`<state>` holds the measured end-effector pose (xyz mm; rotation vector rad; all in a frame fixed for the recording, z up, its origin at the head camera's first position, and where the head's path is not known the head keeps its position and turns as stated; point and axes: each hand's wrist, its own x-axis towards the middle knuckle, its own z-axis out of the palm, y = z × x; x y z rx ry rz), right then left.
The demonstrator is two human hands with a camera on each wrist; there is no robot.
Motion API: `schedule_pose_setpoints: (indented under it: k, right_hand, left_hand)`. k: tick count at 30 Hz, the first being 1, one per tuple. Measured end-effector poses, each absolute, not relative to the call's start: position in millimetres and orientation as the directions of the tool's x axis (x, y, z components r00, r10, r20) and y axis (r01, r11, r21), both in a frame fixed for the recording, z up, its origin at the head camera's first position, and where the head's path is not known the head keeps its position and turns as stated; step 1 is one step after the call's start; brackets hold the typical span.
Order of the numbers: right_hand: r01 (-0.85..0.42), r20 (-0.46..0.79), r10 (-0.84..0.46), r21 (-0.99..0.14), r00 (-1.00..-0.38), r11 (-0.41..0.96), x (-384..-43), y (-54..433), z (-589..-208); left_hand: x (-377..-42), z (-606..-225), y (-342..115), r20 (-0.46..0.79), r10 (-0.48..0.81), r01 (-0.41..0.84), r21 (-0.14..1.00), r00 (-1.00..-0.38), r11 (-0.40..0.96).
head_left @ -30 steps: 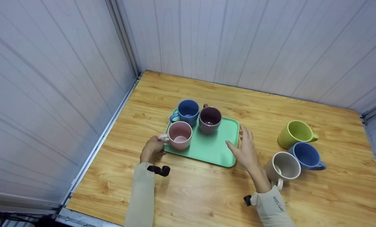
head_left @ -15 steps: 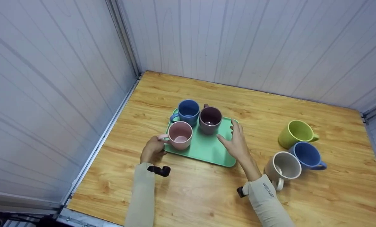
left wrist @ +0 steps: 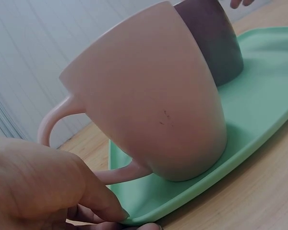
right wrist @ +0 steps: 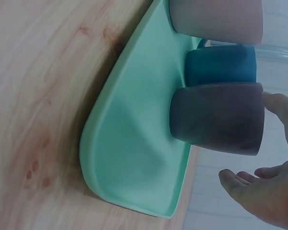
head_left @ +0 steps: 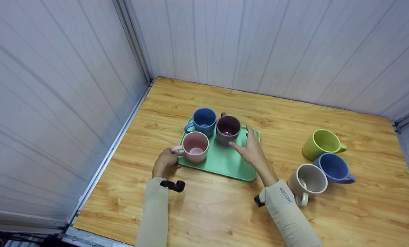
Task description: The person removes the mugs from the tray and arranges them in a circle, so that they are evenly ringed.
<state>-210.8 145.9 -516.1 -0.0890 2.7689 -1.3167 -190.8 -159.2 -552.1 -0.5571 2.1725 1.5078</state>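
A green tray (head_left: 225, 164) bears a pink mug (head_left: 196, 157), a blue mug (head_left: 207, 131) and a dark purple mug (head_left: 226, 139), all upright. My left hand (head_left: 166, 161) holds the tray's near left corner, beside the pink mug's handle. In the left wrist view, fingertips (left wrist: 121, 211) lie at the tray's rim, and part of the handle is hidden behind the hand. Over the tray's right side, my right hand (head_left: 254, 151) has thumb and fingers spread close to the purple mug. The right wrist view shows the thumb (right wrist: 278, 103) near that mug's rim; contact is unclear.
On the right of the wooden table (head_left: 204, 216) stand a yellow-green mug (head_left: 312, 149), a second blue mug (head_left: 333, 168) and a light grey mug (head_left: 297, 183), close together. The grey mug is next to my right forearm. White panel walls (head_left: 259, 44) border the table.
My right hand has moved left from the tray's right edge, over the tray, toward the purple mug. My left hand, the tray and the mugs have stayed in place.
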Motion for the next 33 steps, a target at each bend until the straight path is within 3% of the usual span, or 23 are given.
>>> schedule_pose_setpoints:
  k: [12, 25, 33]
  right_hand:
    - [-0.072, -0.012, -0.128, -0.774, -0.992, 0.629, -229.0, 138.8, -520.1]
    - [-0.143, 0.074, -0.141, -0.799, -0.987, 0.584, -237.6, 125.4, -520.0]
    - [-0.059, 0.015, -0.076, -0.780, -0.997, 0.622, -241.1, 116.3, -514.7]
  left_hand:
    - [-192.5, -553.0, -159.8, -0.561, -0.103, -0.557, 0.752, -0.822, 0.352]
    - [-190.9, -552.0, -156.0, -0.609, -0.111, -0.617, 0.757, -0.786, 0.216]
    - [-190.7, -549.7, -156.0, -0.642, -0.108, -0.649, 0.737, -0.759, 0.186]
